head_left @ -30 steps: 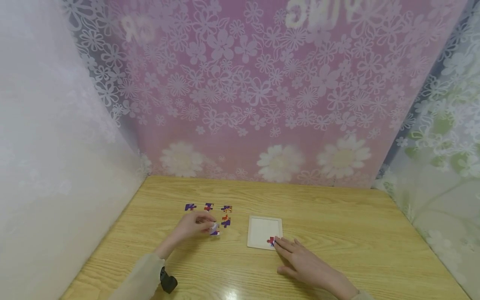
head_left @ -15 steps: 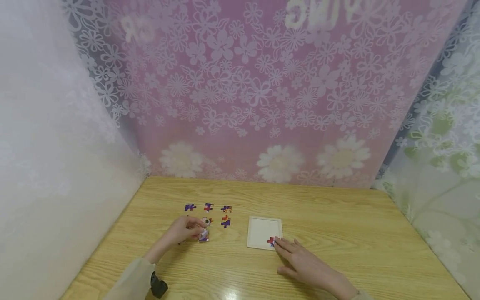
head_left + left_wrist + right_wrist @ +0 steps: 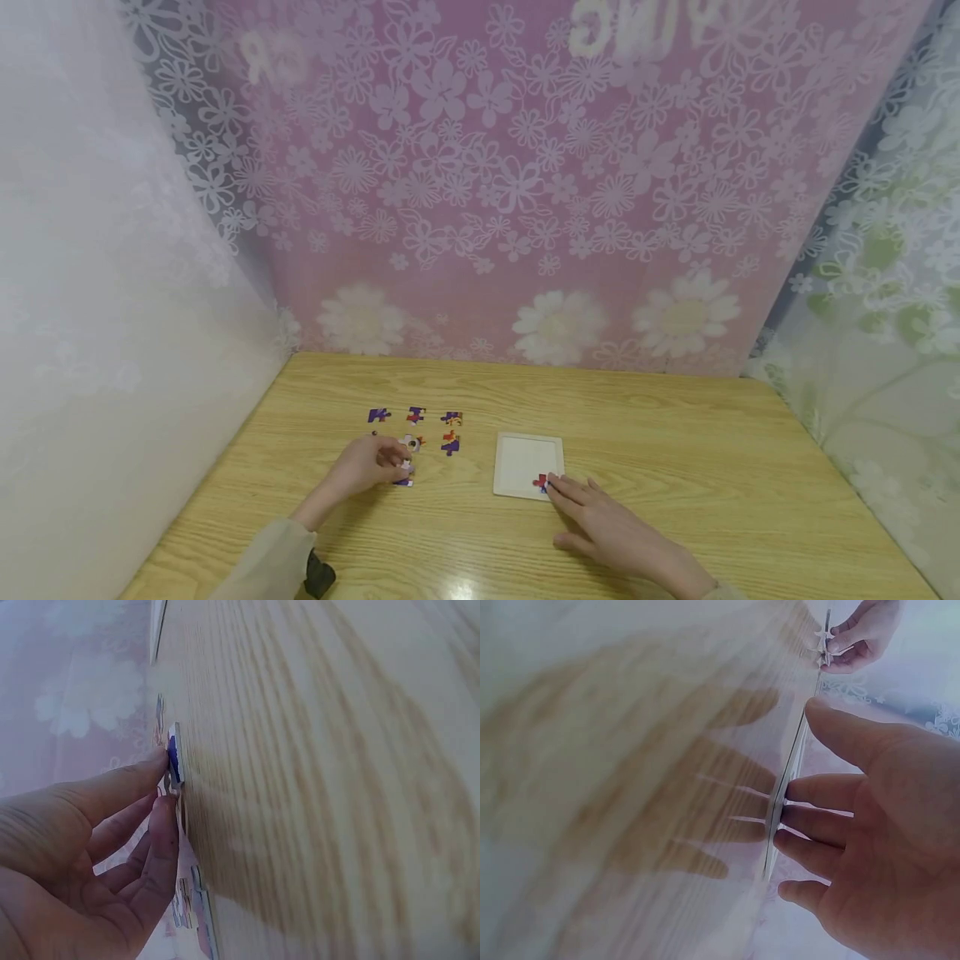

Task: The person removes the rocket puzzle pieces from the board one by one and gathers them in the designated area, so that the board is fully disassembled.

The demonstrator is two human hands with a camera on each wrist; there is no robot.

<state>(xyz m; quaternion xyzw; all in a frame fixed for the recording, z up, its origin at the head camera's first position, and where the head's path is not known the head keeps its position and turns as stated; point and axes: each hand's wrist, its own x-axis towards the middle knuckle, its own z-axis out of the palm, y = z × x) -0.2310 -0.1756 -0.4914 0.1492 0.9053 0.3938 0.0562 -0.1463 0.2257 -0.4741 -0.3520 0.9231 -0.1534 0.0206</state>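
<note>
My left hand (image 3: 358, 467) pinches a purple-and-white jigsaw piece (image 3: 174, 759) between thumb and fingers, low at the tabletop. Just beyond those fingers lies a mostly white jigsaw piece (image 3: 412, 444). A shallow wooden puzzle tray (image 3: 497, 467) sits to the right, with a red-and-blue jigsaw piece (image 3: 541, 482) in its near right corner. Straight fingers of my right hand (image 3: 611, 523) rest at that corner and partly cover the piece. In the right wrist view, the fingertips touch the tray's edge.
Purple jigsaw pieces (image 3: 378, 415) lie in a row behind my left hand, and an orange-and-purple jigsaw piece (image 3: 450, 443) is off to its right. Another piece is mostly hidden by the hand. A flowered pink backdrop (image 3: 480, 317) borders the wooden table (image 3: 675, 450).
My left hand has moved left and slightly nearer with the jigsaw piece, bringing it beside the other loose pieces. The right hand and the tray have stayed put.
</note>
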